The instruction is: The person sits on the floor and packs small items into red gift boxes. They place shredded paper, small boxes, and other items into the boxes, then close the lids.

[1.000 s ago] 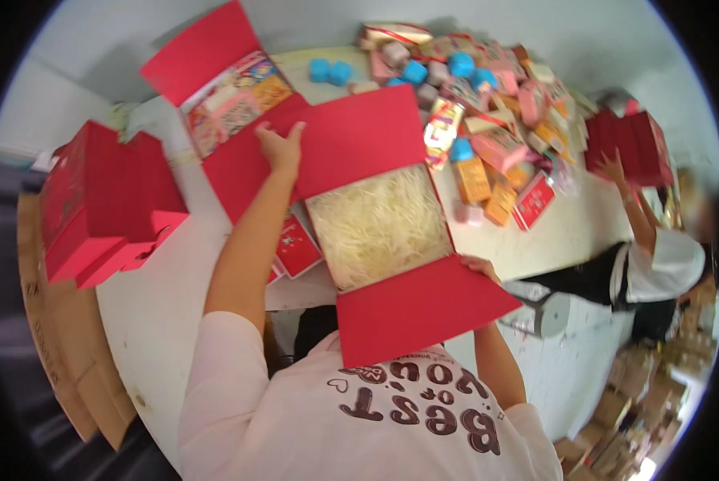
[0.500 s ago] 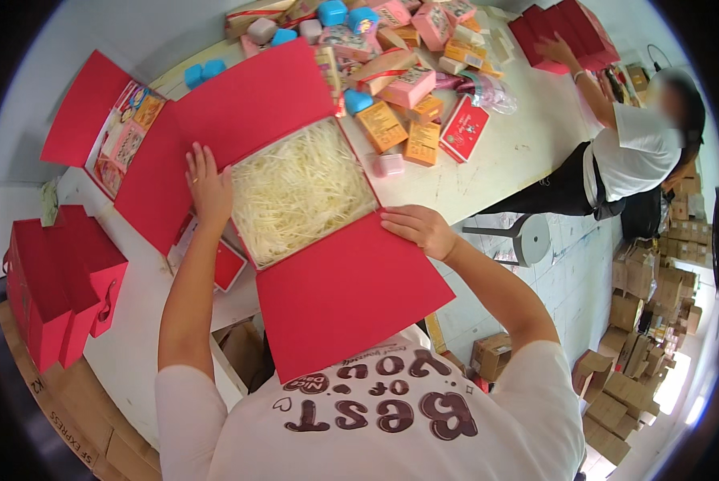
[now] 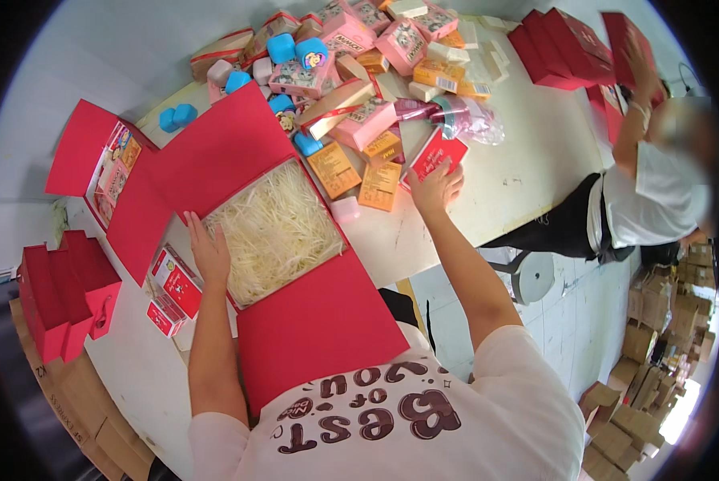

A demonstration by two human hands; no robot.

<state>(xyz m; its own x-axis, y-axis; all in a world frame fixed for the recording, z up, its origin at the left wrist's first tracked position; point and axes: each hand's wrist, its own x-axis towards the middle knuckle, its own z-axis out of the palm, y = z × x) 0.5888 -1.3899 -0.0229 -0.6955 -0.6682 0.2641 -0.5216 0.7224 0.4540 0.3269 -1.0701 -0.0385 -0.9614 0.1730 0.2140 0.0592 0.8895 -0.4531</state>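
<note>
A large red gift box (image 3: 321, 210) lies open before me, its flaps folded out and its inside filled with pale shredded paper (image 3: 275, 228). My left hand (image 3: 209, 250) rests against the box's left edge, fingers stretched out. Right of the box, my right hand (image 3: 437, 189) has its thumb and fingers around the near end of a flat red carton (image 3: 439, 151) on the table. Two orange cartons (image 3: 334, 170) and a small pink case (image 3: 345, 210) lie between that carton and the gift box.
Pink cartons (image 3: 362, 122), blue cases (image 3: 281, 48) and a purple bag (image 3: 463, 120) are heaped behind. A filled red box (image 3: 117, 172) stands left, above red gift bags (image 3: 69, 293) and red cartons (image 3: 179, 280). A co-worker (image 3: 648, 184) handles red boxes at right, near a stool (image 3: 531, 276).
My right hand has left the gift box's right corner and reached onto the flat red carton. My left hand stays at the box's edge. The co-worker has raised a red piece. The view has shifted.
</note>
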